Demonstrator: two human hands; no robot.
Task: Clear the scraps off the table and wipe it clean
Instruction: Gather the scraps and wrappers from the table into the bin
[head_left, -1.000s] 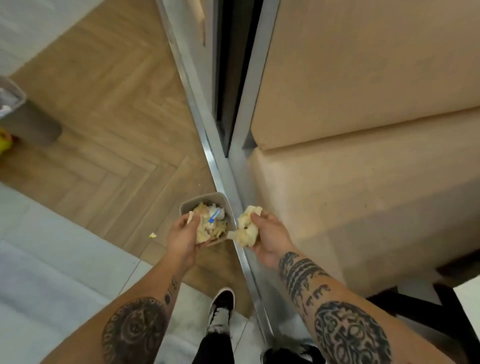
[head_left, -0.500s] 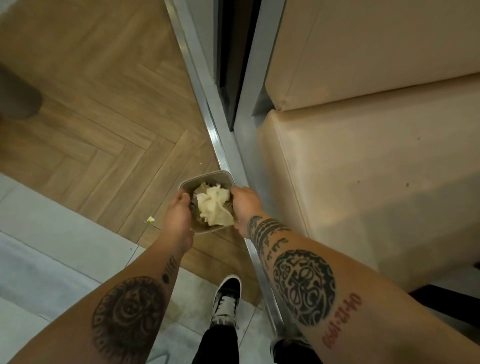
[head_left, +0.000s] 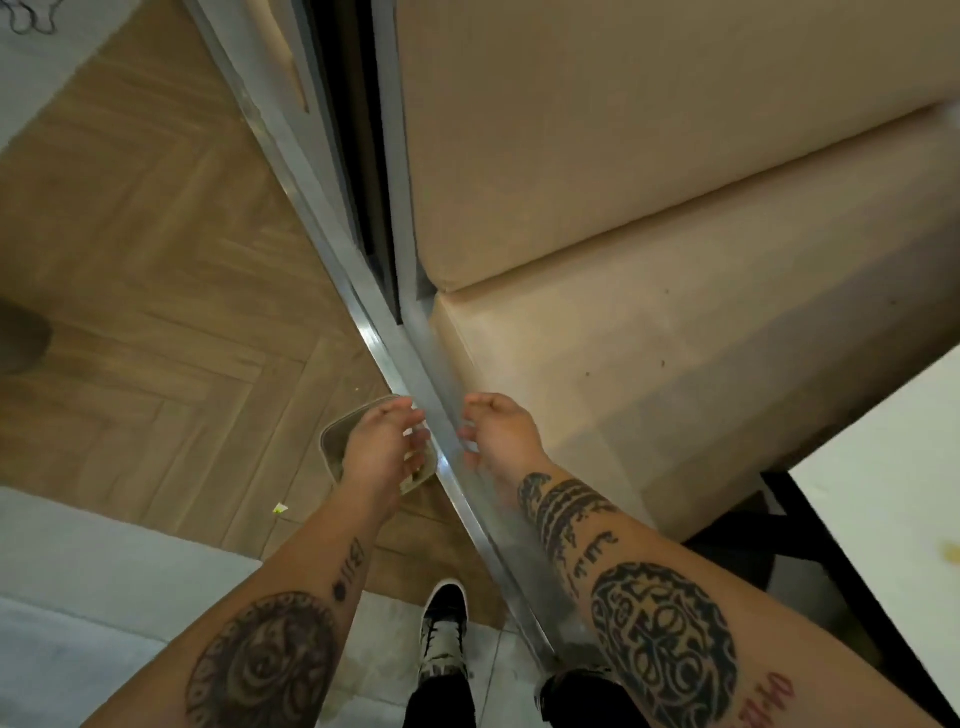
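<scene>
Scraps (head_left: 411, 480) sit in a grey tub (head_left: 332, 441), and only a pale sliver of them shows at the tub's near right corner, under the left hand (head_left: 382, 447). By size, the bench (head_left: 675, 322) fills the right half of the view, tan and padded, with a metal rail (head_left: 452, 483) running diagonally along its foot. Wooden floor (head_left: 156, 286) lies to the left of the rail. The tabletop (head_left: 893, 530) shows only as a white corner at the far right edge, with a small yellowish smear on it; it lies well to the right of both hands and nearer the person than the bench.

The tub is held out over the floor, just left of the rail. The left hand lies over it with its fingers (head_left: 415, 418) curled about the far right rim, so it appears to grip the tub, though the hand hides the contact itself. The right hand (head_left: 498, 431) hangs just across the rail, apart from the tub, its fingers loosely curled and holding nothing.

What matters next is that the tabletop is on the right hand's side. That free hand is the nearer one for wiping, provided a cloth is found; none is in view. A small yellow-green scrap (head_left: 280, 509) lies on the floor below the left wrist.
</scene>
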